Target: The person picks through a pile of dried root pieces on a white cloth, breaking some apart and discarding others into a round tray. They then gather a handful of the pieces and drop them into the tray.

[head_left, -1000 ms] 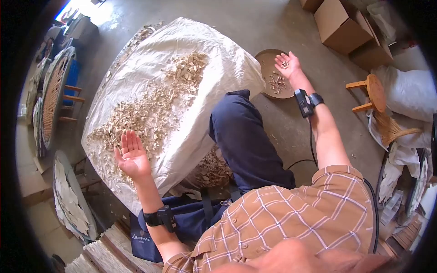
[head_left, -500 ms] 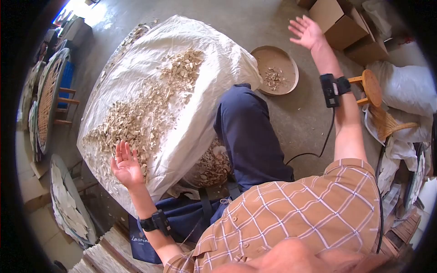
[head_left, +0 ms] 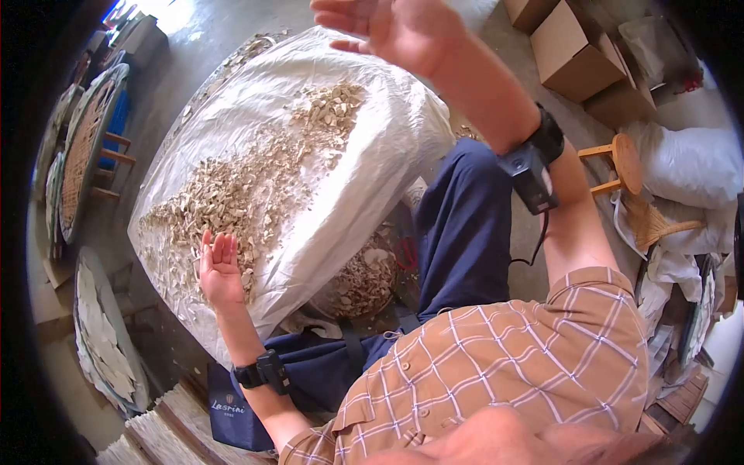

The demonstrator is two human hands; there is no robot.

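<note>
My left hand (head_left: 222,271) is palm up with fingers stretched out, over the lower left of the heap of pale, dry, broken pieces (head_left: 240,190); it holds nothing. The pieces lie on a large white plastic sheet (head_left: 372,147). High in the view, near the camera, my right hand (head_left: 403,35) has its fingers extended, partly cut off by the top edge. Nothing is in it. A round tray of pieces (head_left: 465,132) is mostly hidden behind my right arm and knee. More pieces (head_left: 360,283) sit in a container below the sheet, between my legs.
Cardboard boxes (head_left: 577,58) and a wooden stool (head_left: 626,164) are on the right, with a straw broom (head_left: 659,226) and a white sack (head_left: 690,159). Round racks (head_left: 108,333) lean at the left. A dark blue bag (head_left: 232,411) is by my left forearm.
My right hand has swung leftward and up toward the camera, from beside the boxes to over the sheet, covering the tray. My left hand has shifted slightly, its fingers closer together.
</note>
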